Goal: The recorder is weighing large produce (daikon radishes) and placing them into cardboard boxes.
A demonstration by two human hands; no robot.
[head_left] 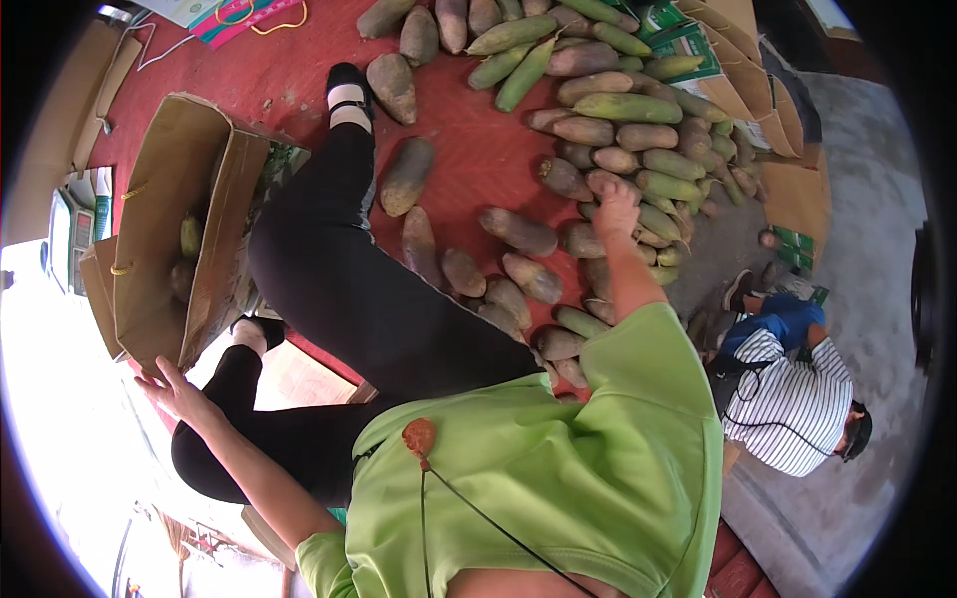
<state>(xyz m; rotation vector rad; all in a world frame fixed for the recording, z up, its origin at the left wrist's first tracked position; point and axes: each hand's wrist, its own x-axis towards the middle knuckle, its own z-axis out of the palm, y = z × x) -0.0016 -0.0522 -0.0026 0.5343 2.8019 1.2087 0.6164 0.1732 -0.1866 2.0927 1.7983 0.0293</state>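
Note:
My right hand reaches out to the pile, its fingers closed on a purplish radish that they partly cover. Around it lies a heap of long green and purplish radishes. My left hand has its fingers apart at the near edge of a tall brown cardboard carrier box with yellow cord handles. It seems to touch that edge, though the contact is hard to make out. Inside the box a green radish and a darker one are visible.
Loose radishes lie across the red floor covering between my legs and the heap. More cardboard boxes stand at the far right. A person in a striped shirt bends down on the right. A scale-like device is at left.

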